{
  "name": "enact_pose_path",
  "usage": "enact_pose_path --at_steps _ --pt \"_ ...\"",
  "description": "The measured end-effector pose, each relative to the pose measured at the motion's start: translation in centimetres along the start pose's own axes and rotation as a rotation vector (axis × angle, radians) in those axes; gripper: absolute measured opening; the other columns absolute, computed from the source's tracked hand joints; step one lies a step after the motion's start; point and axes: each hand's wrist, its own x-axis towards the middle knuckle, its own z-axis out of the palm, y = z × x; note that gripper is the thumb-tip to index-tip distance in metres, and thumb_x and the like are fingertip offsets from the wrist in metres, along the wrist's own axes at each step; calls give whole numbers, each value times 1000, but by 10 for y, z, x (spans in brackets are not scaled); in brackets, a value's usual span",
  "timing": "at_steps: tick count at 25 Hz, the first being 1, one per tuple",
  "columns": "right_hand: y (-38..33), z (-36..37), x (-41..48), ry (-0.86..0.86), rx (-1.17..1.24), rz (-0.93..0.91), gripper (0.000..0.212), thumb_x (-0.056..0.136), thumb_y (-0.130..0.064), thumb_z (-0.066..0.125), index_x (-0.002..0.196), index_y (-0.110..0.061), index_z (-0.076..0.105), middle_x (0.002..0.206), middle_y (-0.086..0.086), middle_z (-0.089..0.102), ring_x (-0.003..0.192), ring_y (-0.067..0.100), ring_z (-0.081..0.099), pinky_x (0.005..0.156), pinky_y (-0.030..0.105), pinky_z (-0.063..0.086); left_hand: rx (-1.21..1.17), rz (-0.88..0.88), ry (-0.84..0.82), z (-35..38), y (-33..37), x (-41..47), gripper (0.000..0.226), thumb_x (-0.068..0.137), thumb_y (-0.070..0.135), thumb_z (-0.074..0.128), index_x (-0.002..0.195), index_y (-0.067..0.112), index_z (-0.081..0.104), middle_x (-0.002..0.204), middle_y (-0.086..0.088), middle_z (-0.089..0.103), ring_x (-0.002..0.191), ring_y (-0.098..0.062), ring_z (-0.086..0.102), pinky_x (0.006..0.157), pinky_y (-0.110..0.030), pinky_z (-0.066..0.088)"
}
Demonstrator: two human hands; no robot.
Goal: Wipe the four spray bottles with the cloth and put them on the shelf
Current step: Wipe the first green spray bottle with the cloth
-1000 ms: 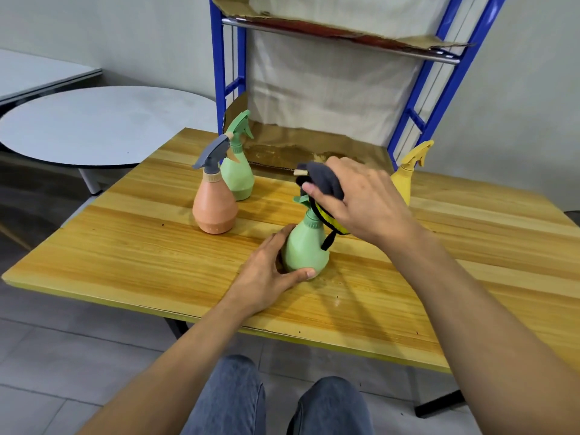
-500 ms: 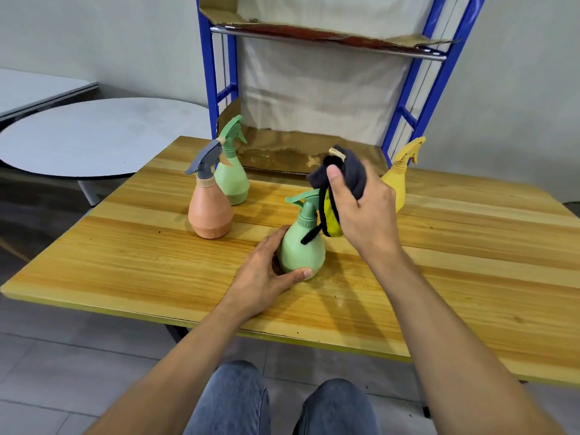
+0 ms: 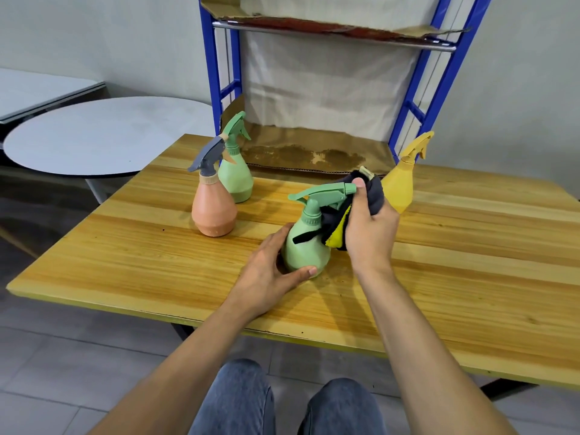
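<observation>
Green bottle [image 3: 306,249], dark-and-yellow cloth [image 3: 340,224]

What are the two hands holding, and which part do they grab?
The left hand grips the near green bottle round its wide bottom. The right hand holds the bunched dark cloth against the sprayer's nozzle end.
</observation>
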Motion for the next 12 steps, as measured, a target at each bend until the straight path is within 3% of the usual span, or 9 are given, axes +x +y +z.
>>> enact_pose_path --at_steps 4,6,9,12 --pt "4 -11 6 -34 -211 -110 29 100 -43 54 77 -26 61 69 -12 64 65 -2 57 61 14 40 -8 -6 -2 2 -3 1 100 73 66 79 156 36 33 149 13 51 138 -7 48 114 -43 45" --pt "12 -22 6 -47 -363 -136 34 99 -49 52 76 -23 57 64 -11 58 63 3 54 61 22 40 -14 -5 2 1 -3 0 99 73 66 78 156 37 32 148 12 51 138 -7 48 114 -43 45" --pt "29 -47 3 -39 -445 -94 38 97 -56 50 89 -20 60 74 -8 63 74 9 59 68 32 44 -8 -2 3 1 0 -1 99 72 67 78 155 40 31 149 14 48 138 -7 47 114 -43 46" --pt "34 -66 -1 -85 -485 -2 34 95 -51 55 111 -23 45 93 -3 63 85 21 60 72 35 44 9 -11 18 2 1 -1 98 71 66 79 154 42 31 148 21 46 138 -5 46 114 -42 45"
